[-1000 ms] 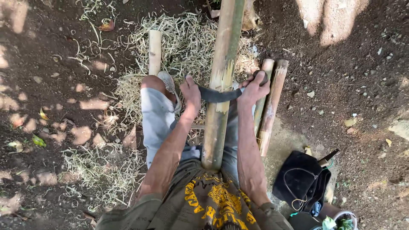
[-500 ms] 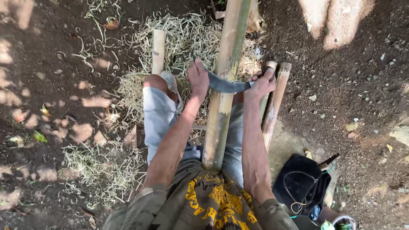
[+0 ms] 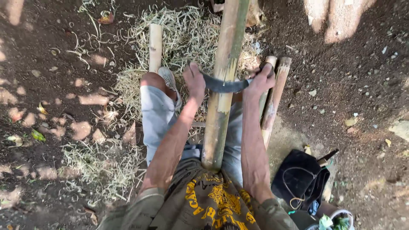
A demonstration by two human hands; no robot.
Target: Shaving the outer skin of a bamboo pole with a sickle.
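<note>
Head view looks down at a person sitting on dark dirt ground [image 3: 349, 85]. A long bamboo pole [image 3: 221, 93] lies between the person's legs. Its near end rests against the belly, and its far end runs up and out of the top of the picture. A curved dark blade [image 3: 225, 85] lies across the pole, touching its top side. The left hand [image 3: 194, 81] is closed tight around the left end of the blade. The right hand [image 3: 260, 80] is closed tight around the right end. Both arms are stretched out straight in front. The pole is pale yellow near the blade and more green and brown farther up. Just to the right of the pole lie two thinner bamboo sticks [image 3: 272, 102], side by side, near the right hand. A short bamboo piece [image 3: 155, 47] lies to the left, just past the left knee. A grey shoe [image 3: 169, 81] shows beside that knee. A big pile of thin pale shavings [image 3: 187, 34] covers the ground under and around the pole. More shavings lie lower left. A black bag [image 3: 300, 179] sits on the ground at the lower right, well apart from the hands.
</note>
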